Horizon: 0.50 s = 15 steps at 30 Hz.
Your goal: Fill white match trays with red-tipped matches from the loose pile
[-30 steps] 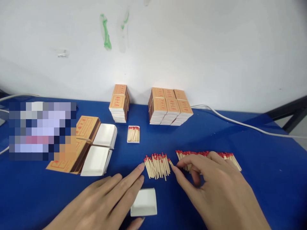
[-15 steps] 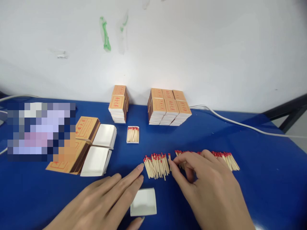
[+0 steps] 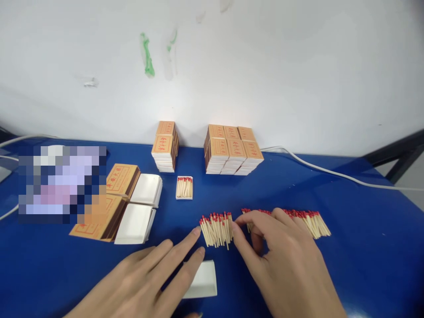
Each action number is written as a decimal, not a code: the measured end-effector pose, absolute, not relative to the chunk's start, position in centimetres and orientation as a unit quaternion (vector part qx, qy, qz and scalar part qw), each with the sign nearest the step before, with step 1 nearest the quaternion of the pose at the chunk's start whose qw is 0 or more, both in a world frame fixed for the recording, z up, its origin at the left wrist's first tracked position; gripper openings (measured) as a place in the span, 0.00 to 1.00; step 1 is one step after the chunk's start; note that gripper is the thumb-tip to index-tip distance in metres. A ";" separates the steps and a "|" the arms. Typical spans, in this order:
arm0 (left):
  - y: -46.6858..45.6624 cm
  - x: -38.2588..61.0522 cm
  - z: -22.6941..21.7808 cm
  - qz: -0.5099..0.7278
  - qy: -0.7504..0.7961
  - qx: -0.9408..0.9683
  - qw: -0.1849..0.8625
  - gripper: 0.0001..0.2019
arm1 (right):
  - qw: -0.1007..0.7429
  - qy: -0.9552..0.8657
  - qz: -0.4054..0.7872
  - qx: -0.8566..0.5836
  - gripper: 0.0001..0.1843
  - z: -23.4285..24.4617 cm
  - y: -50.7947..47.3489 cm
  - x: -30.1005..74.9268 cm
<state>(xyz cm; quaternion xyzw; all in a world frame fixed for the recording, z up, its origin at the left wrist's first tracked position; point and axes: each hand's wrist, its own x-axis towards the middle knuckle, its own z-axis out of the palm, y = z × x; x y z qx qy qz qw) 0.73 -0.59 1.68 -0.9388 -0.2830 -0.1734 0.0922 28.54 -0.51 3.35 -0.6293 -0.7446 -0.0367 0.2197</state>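
Underneath: blue tabletop [image 3: 367, 265] bearing matches [image 3: 216, 230] | behind: white wall [image 3: 298, 70], green smear [image 3: 147, 57]

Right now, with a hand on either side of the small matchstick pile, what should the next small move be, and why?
Probably ease the right hand slightly toward the left hand, to square up the small matchstick pile: the two hands flank it, it fans out at differing angles, and one matchstick pokes out at the near edge.
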 end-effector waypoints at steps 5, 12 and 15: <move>-0.6 0.3 1.8 -0.143 -0.277 -0.946 0.088 0.26 | 0.220 -0.743 -0.045 -0.631 0.12 3.5 -0.5 28.3; -0.2 0.7 2.1 -0.145 -0.276 -0.947 0.082 0.26 | 0.212 -0.738 -0.060 -0.638 0.17 3.3 -0.7 27.9; -0.2 0.9 2.2 -0.142 -0.277 -0.947 0.079 0.26 | 0.216 -0.717 -0.074 -0.659 0.24 3.0 -0.8 27.3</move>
